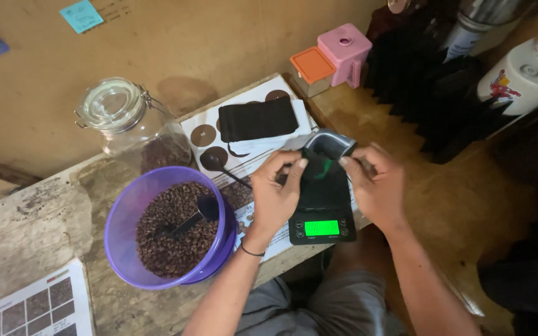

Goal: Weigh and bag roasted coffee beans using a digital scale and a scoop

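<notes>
Head view looked down on a worn wooden bench (38,224), the largest thing in frame, with a tan wall behind it. All positions below are given relative to the digital scale (322,214), a black unit with a lit green display, which sat at the bench's near edge. Left of the scale stood a purple plastic bowl (122,218) about half full of roasted coffee beans (169,239), with a black scoop (195,214) lying in them. Behind and left of the scale stood a clear glass jar (129,127) with a clamp lid, a small amount of beans in its bottom. Directly behind the scale lay a white printed sheet with brown circles (203,134), and on that sheet a black folded pouch (258,119). Behind and slightly right of the scale stood a pink container (344,53) and an orange-lidded box (311,68). Over the scale's platform, a small grey bag (329,146) with its mouth open was held upright. Left hand (275,193) pinched the bag's left edge between thumb and fingers; right hand (375,186) pinched its right edge likewise. Whether the bag rested on the platform could not be told.
</notes>
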